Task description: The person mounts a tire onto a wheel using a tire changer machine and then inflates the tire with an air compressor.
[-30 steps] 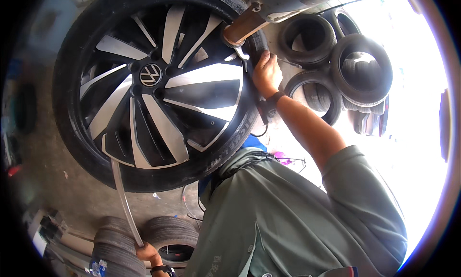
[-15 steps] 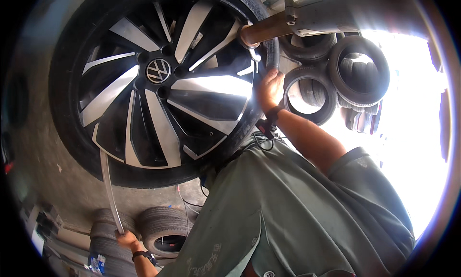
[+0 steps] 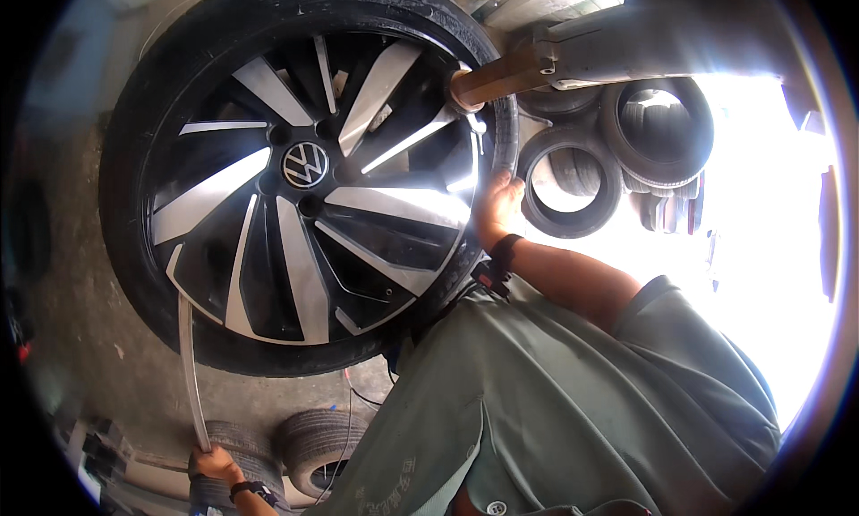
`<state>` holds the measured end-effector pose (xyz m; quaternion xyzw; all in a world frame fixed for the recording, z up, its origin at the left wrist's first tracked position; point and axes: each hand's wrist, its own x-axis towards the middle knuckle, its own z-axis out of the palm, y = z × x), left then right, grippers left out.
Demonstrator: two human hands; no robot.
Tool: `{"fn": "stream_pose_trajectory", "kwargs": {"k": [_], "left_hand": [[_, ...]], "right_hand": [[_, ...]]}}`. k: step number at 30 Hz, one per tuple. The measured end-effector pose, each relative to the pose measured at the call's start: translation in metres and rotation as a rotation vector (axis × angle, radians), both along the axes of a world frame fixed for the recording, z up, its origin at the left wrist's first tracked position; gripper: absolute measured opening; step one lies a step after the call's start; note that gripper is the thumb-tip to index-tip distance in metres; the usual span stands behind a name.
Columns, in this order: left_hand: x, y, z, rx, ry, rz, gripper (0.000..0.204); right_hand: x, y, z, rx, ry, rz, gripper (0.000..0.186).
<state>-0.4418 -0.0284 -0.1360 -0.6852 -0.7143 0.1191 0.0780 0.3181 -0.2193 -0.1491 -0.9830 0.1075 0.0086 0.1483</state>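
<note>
A large wheel, with a black tyre [image 3: 134,247] around a black-and-silver alloy rim [image 3: 358,198], fills the upper left. My left hand [image 3: 216,463], low at the left, is closed around the end of a long metal tyre lever [image 3: 191,373]. The lever's other end reaches the rim edge at the wheel's lower left; its tip is hidden there. My right hand [image 3: 501,210] grips the tyre's right side, thumb up, with some fingers hidden. Just above it, the head of a machine arm [image 3: 497,77] sits at the rim's upper-right edge.
Several loose tyres, including one upright tyre [image 3: 573,183], stand at the right before bright light. More tyres [image 3: 318,435] lie on the concrete floor [image 3: 134,355] beneath the wheel. A thin cable hangs near my green work clothes [image 3: 537,409].
The wheel sits lower in the picture and seems turned slightly clockwise. My right hand has moved down with the tyre edge. My left hand and the lever are slightly lower and further left.
</note>
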Motion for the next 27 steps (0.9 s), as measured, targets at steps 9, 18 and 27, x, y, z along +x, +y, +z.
{"fn": "stream_pose_trajectory", "kwargs": {"k": [9,18,27], "left_hand": [[0.009,0.064,-0.001,0.111,-0.110,-0.063,0.028],[0.023,0.079,0.008,0.055,-0.003,-0.049,0.027],[0.049,0.123,0.006,0.026,-0.011,-0.086,0.026]], "right_hand": [[-0.021,0.009,0.019,-0.042,0.136,-0.110,0.059],[-0.027,0.005,0.020,0.019,0.160,-0.138,0.066],[0.057,-0.041,-0.013,-0.071,-0.090,0.252,0.050]]}}
